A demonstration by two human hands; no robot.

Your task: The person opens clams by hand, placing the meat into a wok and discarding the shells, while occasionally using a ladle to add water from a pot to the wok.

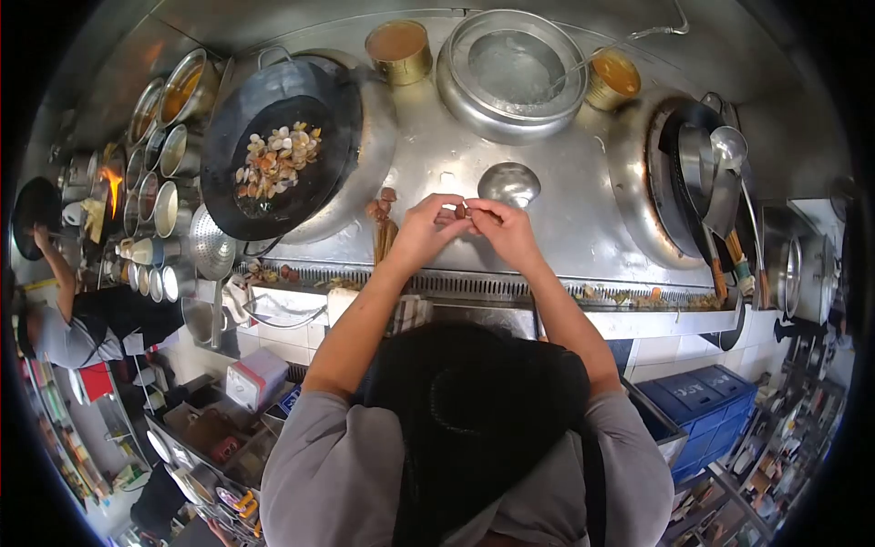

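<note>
My left hand [427, 228] and my right hand [506, 230] meet over the steel cooktop [583, 219], fingertips pinched together on a small reddish-brown piece [460, 211]. What the piece is I cannot tell. Just beyond my fingers a steel ladle [509, 182] rests bowl-down on the counter. To the left, a black wok [273, 146] holds shellfish and other bits [275, 159]. A bamboo brush [384, 228] lies beside my left wrist.
A large steel basin of water [510, 73] sits at the back between two tins of sauce [399, 50] [612, 77]. A second wok with ladles [702, 173] is on the right. Seasoning bowls [164, 173] line the left. Another person [68, 319] works at far left near a flame.
</note>
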